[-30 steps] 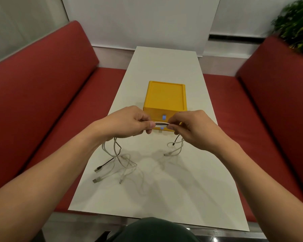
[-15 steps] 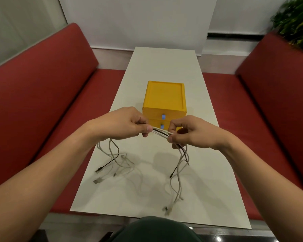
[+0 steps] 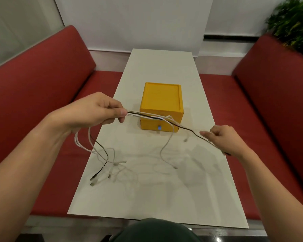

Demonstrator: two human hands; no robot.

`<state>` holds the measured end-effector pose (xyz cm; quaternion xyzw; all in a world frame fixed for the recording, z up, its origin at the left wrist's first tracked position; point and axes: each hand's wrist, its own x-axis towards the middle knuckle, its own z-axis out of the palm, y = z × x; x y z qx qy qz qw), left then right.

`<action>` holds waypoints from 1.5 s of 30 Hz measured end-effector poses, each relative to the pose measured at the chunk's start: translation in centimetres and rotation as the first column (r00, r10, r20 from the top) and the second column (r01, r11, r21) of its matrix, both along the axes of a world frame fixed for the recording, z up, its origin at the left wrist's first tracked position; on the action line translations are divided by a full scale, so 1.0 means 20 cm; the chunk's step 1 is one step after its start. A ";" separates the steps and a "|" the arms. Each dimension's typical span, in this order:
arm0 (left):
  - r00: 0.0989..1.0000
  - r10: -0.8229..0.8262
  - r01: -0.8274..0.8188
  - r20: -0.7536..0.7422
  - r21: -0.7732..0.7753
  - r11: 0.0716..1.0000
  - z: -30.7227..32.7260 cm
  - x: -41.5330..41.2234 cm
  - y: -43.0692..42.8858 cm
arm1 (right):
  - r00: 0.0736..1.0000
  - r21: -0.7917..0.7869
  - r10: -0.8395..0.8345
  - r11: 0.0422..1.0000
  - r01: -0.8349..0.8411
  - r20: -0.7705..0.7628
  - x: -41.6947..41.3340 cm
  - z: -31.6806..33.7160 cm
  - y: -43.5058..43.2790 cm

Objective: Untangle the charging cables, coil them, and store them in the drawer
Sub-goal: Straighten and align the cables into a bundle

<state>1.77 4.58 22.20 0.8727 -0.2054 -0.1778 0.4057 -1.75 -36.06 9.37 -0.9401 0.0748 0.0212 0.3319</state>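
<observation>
Hanging below the left hand (image 3: pixel 93 111), several ends of the thin white and black charging cables (image 3: pixel 143 116) fall in loose curves to the long white table (image 3: pixel 147 198). Their plugs lie close together there, near the left edge. From the fingertips of this hand the same cables run to the right as a tight bundle in the air, across the front of the small yellow plastic drawer box (image 3: pixel 162 98). Past the middle the bundle opens. One white cable drops in a long curve towards the table, and a short white end hangs free. A black cable goes on down to the right hand (image 3: pixel 226 142) and comes out below it.

The left hand pinches the bundle between the thumb and the curled fingers. The right hand is lower, over the right edge of the table and well apart from the left. Its fingers are loosely curled round the black cable, the index finger more stretched.

The box stands in the middle of the table, behind the cables, with its drawers closed and one blue knob (image 3: pixel 159 128) visible. Red padded benches (image 3: pixel 33 102) run along both sides. A blurred green plant (image 3: pixel 294 23) is at the top right.
</observation>
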 end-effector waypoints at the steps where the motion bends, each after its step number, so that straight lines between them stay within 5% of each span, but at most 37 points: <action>1: 1.000 -0.008 0.008 -0.010 0.003 1.000 0.01 0.00 0.00 | 0.999 -0.035 0.012 0.999 -0.014 -0.048 -0.01 -0.02 -0.03; 5: 0.997 -0.064 0.067 -0.034 0.086 0.994 0.01 -0.03 -0.09 | 0.879 -0.246 0.230 0.903 -0.353 -0.419 -0.01 0.00 0.00; 7: 0.994 -0.094 0.098 -0.048 0.102 0.990 0.00 -0.04 -0.13 | 0.897 -0.231 0.365 0.877 -0.421 -0.251 0.00 0.08 0.14; 10: 0.989 -0.136 0.141 -0.055 0.096 0.985 0.01 -0.05 -0.17 | 0.898 0.249 0.423 0.863 -0.440 0.120 -0.05 0.25 0.45; 12: 0.987 -0.153 0.157 -0.050 0.088 0.984 0.03 -0.05 -0.18 | 0.888 0.431 0.435 0.780 -0.453 0.146 -0.08 0.33 0.60; 17: 0.991 -0.132 0.134 -0.024 0.111 0.985 0.04 -0.06 -0.17 | 0.896 0.489 0.372 0.751 -0.444 0.242 -0.07 0.35 0.66; 22: 0.994 -0.107 0.109 -0.023 0.122 0.987 0.01 -0.07 -0.16 | 0.893 0.265 0.359 0.864 -0.428 0.272 -0.06 0.40 0.67; 28: 0.993 -0.109 0.113 -0.041 0.108 0.988 0.01 -0.07 -0.15 | 0.854 0.271 0.450 0.815 -0.512 0.262 -0.07 0.44 0.63; 32: 0.993 -0.078 0.086 -0.086 0.101 0.991 -0.02 -0.08 -0.19 | 0.781 0.059 0.527 0.816 -0.575 0.334 -0.06 0.43 0.62; 37: 0.995 -0.053 0.064 -0.086 0.143 0.988 -0.07 -0.07 -0.28 | 0.798 -0.054 0.500 0.856 -0.514 0.337 -0.05 0.38 0.62; 45: 0.976 -0.138 0.174 -0.168 0.222 0.959 -0.06 -0.05 -0.31 | 0.856 0.208 0.509 0.831 -0.515 0.086 -0.05 0.41 0.57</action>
